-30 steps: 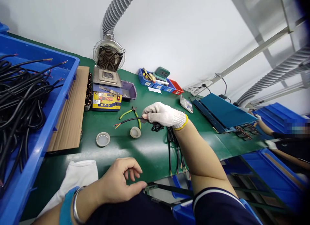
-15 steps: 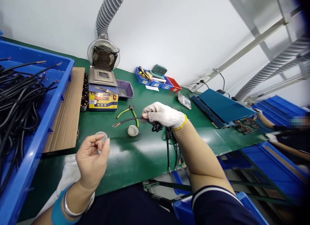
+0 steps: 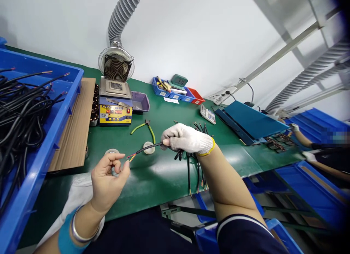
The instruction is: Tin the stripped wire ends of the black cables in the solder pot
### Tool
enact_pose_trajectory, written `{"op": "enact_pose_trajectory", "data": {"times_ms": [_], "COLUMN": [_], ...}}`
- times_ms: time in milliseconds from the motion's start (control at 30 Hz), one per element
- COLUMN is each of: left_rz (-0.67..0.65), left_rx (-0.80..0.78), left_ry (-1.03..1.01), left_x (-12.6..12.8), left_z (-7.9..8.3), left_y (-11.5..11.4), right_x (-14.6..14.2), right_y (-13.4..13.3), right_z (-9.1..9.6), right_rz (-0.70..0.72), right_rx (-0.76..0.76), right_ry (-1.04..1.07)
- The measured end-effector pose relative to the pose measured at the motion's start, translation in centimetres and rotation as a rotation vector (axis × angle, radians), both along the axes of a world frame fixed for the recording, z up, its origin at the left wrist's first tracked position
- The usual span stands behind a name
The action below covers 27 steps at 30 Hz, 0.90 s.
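My gloved right hand (image 3: 183,138) is closed around a black cable (image 3: 149,147), whose stripped end points left. Thin coloured wires (image 3: 131,157) fan out from that end. My bare left hand (image 3: 111,177) is at their tips, thumb and forefinger slightly apart and the other fingers curled. Behind the cable is a small white round cup (image 3: 149,148), partly covered by it. Another small round dish (image 3: 111,152) shows behind my left fingers. Green-handled cutters (image 3: 147,128) lie opened on the green bench. More black cables (image 3: 198,170) lie beneath and beside my right hand, ends over the bench edge.
A blue crate (image 3: 41,144) of black cables stands left, beside cardboard (image 3: 73,122). Behind are a solder pot (image 3: 116,110) with a fume duct (image 3: 120,20), a purple tray (image 3: 140,101), small bins (image 3: 175,92) and a calculator (image 3: 207,113). A co-worker's gloved hand (image 3: 308,155) shows far right.
The wire ends have come down to my left fingertips, and the cable now crosses in front of the white cup. My left hand has shifted slightly right.
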<state>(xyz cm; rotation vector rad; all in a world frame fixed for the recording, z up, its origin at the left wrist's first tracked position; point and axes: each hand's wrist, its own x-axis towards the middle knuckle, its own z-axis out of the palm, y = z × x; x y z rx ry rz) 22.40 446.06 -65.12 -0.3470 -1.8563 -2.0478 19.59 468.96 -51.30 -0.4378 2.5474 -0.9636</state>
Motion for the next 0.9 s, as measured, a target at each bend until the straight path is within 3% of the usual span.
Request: {"op": "enact_pose_trajectory", "data": {"times_ms": [900], "left_rz": [-0.030], "left_rx": [-0.073], "left_ry": [0.055], "left_x": [0.31], "left_z": [-0.08], "left_y": [-0.02], "right_x": [0.51], "right_y": [0.13], "right_z": [0.52], "right_rz": [0.034], "right_rx": [0.160], "right_ry": [0.021]}}
